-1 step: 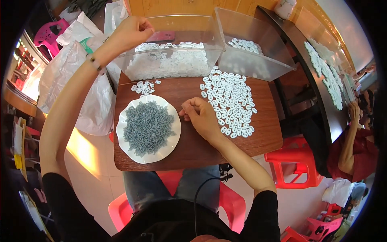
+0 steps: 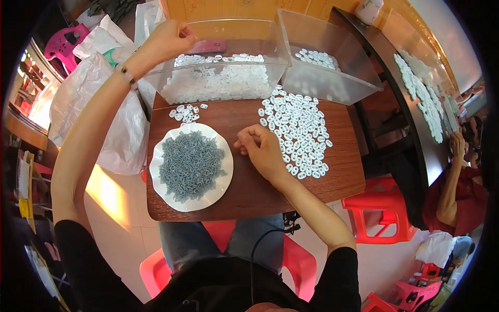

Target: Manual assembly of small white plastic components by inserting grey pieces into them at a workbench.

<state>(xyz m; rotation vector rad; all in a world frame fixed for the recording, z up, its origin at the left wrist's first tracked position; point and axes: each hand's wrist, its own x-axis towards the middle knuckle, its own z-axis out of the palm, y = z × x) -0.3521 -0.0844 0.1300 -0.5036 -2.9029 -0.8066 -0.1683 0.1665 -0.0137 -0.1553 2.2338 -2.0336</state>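
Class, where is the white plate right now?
In the head view, the plate sits on the left part of the table, left of the right hand.

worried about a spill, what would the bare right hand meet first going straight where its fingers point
Probably the round white wavy-rimmed plate, just left of the right hand; its height is unclear, so it might pass above.

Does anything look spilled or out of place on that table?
Perhaps the small cluster of white pieces between the plate and left bin: it lies apart from the larger pile, though maybe deliberately.
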